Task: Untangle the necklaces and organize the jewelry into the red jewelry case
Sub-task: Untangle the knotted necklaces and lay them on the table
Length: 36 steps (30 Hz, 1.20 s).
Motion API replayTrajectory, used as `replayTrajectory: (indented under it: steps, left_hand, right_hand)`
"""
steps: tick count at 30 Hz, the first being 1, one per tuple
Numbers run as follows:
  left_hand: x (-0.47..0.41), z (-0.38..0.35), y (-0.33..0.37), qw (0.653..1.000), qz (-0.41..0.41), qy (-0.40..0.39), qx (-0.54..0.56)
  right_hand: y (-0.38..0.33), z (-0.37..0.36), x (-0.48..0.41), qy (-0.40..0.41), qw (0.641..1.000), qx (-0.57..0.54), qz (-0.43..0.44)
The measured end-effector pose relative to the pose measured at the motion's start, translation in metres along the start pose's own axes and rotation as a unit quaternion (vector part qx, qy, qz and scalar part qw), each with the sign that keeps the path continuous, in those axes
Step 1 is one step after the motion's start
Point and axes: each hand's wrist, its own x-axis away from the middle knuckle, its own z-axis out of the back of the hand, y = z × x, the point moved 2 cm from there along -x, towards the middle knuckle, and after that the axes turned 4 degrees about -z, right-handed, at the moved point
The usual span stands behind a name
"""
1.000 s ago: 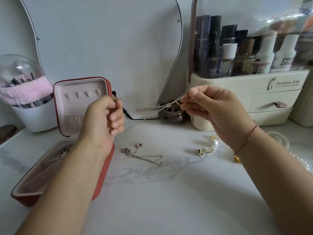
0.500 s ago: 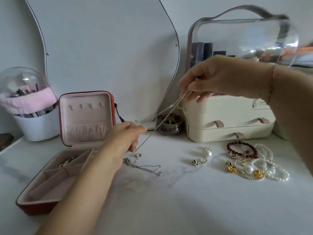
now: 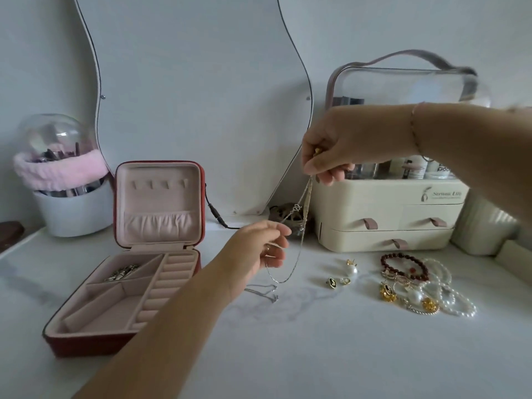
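A thin silver necklace hangs between my hands, with a small pendant partway along it. My right hand pinches its upper end, raised in front of the cosmetics organizer. Lower down, my left hand pinches the chain, whose loop dangles just above the table. A second silver chain lies on the marble top below my left hand. The red jewelry case stands open at the left, with a metal piece in its back compartment.
Right of the chains lie pearl and gold earrings, a dark red bead bracelet and pearl bracelets. A cream cosmetics organizer stands behind them. A brush holder, a mirror and a small dark jar line the back.
My right hand lifted its end of the necklace, so the chain went from stretched level to hanging steeply. My left hand dropped toward the table and moved right. The view tilted up.
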Motion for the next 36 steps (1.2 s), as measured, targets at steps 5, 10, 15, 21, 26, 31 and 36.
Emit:
replayTrajectory:
  steps: [5, 10, 15, 21, 26, 31, 36]
  left_hand:
    - [0.006, -0.006, -0.001, 0.996, -0.023, -0.065, -0.064]
    - [0.007, -0.006, 0.008, 0.990, -0.084, -0.037, -0.104]
    - [0.001, -0.015, 0.031, 0.991, -0.059, -0.057, -0.106]
    - [-0.006, -0.020, 0.035, 0.993, -0.055, -0.053, -0.087]
    - [-0.014, -0.012, 0.022, 0.973, -0.145, -0.004, -0.177]
    - [-0.018, -0.010, 0.018, 0.942, -0.198, 0.032, -0.269]
    - [-0.016, -0.008, 0.021, 0.953, -0.175, 0.066, -0.239]
  right_hand:
    - [-0.001, -0.009, 0.000, -0.009, 0.999, -0.032, 0.004]
    - [0.004, -0.023, 0.001, -0.013, 0.998, -0.053, 0.011]
    - [0.010, -0.029, -0.003, -0.002, 0.998, -0.058, 0.019]
    - [0.019, -0.036, -0.003, 0.047, 0.992, -0.113, 0.022]
    - [0.038, -0.059, 0.002, 0.102, 0.988, -0.113, 0.003]
    - [0.048, -0.080, -0.004, 0.176, 0.968, -0.180, 0.017]
    - [0.051, -0.103, -0.013, 0.207, 0.899, -0.385, 0.025]
